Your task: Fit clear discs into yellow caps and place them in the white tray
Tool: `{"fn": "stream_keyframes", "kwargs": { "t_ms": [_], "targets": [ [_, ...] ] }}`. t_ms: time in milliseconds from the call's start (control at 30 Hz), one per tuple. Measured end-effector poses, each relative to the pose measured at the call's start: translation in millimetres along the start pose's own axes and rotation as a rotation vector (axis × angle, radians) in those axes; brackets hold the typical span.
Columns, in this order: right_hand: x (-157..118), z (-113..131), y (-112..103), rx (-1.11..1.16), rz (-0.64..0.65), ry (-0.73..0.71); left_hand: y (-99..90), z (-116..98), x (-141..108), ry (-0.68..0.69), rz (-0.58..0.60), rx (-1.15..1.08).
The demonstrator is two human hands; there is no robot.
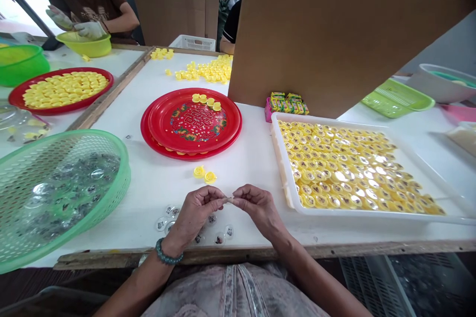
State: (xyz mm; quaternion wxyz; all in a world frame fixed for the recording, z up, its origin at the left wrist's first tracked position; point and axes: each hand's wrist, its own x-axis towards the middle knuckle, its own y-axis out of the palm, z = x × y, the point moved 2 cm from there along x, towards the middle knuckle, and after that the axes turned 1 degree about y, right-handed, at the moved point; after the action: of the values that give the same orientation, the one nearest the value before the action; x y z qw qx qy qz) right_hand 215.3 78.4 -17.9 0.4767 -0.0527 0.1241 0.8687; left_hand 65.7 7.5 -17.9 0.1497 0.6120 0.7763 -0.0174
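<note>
Here, over a smooth white worktable (256, 153), I watch from my remote post as the left hand (201, 205) and right hand (258, 206) meet, thumbs and forefingers pinched around a small piece (229, 199) too hidden for me to identify. It sits between the fingertips, just above the tabletop. I judge it light and probably stiff, best held by its edges.

Clear printed discs (219, 238) lie loose below and beside the left hand; they look thin, slick and easily scuffed, so I would favour rim over face. Two yellow pieces (210, 177) lie just beyond.

Worn wood (372, 249) edges the table. At right, a white tray (349, 215) carries rows of yellow rounds (334, 176); at left stands a green basket (121, 193) of discs. Across the room, beyond red plates (154, 126), a co-worker's gloved hands (91, 30) meet a yellow bowl (92, 48).
</note>
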Motion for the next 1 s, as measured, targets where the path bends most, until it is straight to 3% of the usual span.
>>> {"fn": "stream_keyframes", "kwargs": {
  "t_ms": [100,233,500,600,667,800,900,1000],
  "targets": [
    [-2,-2,3,0.046,-0.030,-0.013,4.5,-1,-1,-0.012,-0.036,-0.059],
    [-3,1,1,-0.089,-0.030,-0.127,8.1,-1,-2,-0.010,-0.057,-0.067],
    [-2,19,-3,-0.369,0.069,-0.283,7.3,-4,-4,0.123,-0.008,0.195],
    [0,19,-5,-0.381,-0.012,-0.262,7.6,-6,-4,0.161,-0.033,0.277],
    [0,15,-5,-0.338,-0.041,-0.225,8.7,-6,-4,0.142,-0.042,0.199],
    [0,8,-2,-0.220,0.047,-0.153,11.5,0,-4,0.069,-0.046,0.052],
    [0,13,-2,-0.318,0.096,-0.172,10.7,0,-6,0.097,-0.063,0.193],
    [3,25,0,-0.587,0.167,-0.280,7.7,-7,-7,0.195,-0.135,0.483]
  ]
}}
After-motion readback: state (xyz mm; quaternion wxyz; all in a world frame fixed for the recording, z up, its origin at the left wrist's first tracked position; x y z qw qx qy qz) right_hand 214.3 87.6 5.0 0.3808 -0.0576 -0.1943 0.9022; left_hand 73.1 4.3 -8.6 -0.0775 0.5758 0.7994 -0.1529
